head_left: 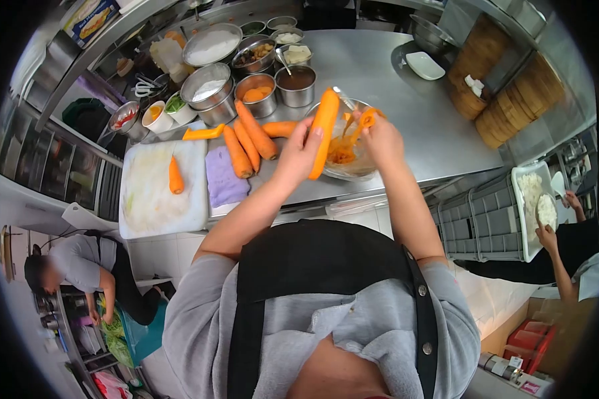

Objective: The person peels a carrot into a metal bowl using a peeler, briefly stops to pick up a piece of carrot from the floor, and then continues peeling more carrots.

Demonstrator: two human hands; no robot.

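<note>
My left hand (299,149) is wrapped round a large peeled carrot (324,133), held upright and tilted above a bowl (353,177). Just right of it, my right hand (385,143) is closed on a peeler (368,118) with an orange handle and a metal end pointing toward the carrot. Thin orange peelings (341,155) lie in the bowl, and some strips hang near the peeler. Left of my left hand rest several unpeeled carrots (251,130), beside a folded purple cloth (226,176).
A small carrot (175,176) lies on a white cutting board (143,213). Metal containers (296,90) of ingredients line the back left. Bamboo steamers (519,100) stand at right. One co-worker (90,266) handles greens at lower left; another's hands work over a white tray (532,249).
</note>
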